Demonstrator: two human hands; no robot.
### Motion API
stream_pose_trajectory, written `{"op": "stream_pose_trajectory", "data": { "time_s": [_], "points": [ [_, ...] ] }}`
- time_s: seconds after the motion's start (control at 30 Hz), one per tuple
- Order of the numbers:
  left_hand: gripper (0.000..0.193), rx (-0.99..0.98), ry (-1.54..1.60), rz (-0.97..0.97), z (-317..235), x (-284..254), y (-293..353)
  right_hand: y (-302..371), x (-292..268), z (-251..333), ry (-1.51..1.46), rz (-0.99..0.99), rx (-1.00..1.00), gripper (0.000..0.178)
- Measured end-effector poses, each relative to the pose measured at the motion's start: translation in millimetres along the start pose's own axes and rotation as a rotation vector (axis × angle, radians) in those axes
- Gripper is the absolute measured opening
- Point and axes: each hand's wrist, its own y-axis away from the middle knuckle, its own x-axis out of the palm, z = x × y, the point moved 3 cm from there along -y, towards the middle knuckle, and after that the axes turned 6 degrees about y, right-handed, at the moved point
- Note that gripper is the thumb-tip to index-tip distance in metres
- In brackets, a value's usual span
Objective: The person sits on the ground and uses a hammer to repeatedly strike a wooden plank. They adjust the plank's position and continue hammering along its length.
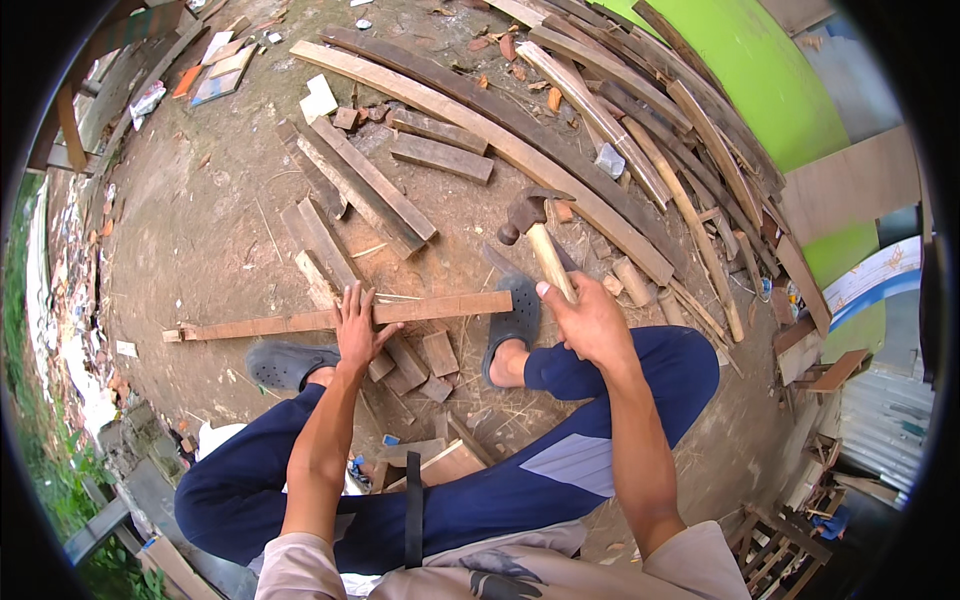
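Note:
A claw hammer with a pale wooden handle and a dark, rusty head is gripped in my right hand, its head raised and pointing away from me. My left hand lies with fingers spread on a long, narrow wooden strip, pressing on it near its middle. The strip lies crosswise in front of me, over shorter wood pieces on the ground. Its right end reaches my right clog; the left end extends past my other clog.
Loose battens and small offcuts lie around my feet. Long planks and a pile of timber stretch across the far right, beside a green wall. Litter lines the left edge.

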Motion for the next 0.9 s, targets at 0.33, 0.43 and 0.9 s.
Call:
{"op": "stream_pose_trajectory", "data": {
  "time_s": [0.33,0.43,0.9],
  "points": [
    [0.107,-1.084,0.476,-0.688,84,7,27,-11,21,7,0.121,-0.011,-0.155,0.041],
    [0.103,-1.092,0.547,-0.521,105,-17,21,-14,34,13,0.211,0.053,-0.133,0.043],
    [0.073,0.059,-0.145,0.245,50,-28,-16,-16,65,16,0.330,0.132,-0.173,0.041]
  ]
}}
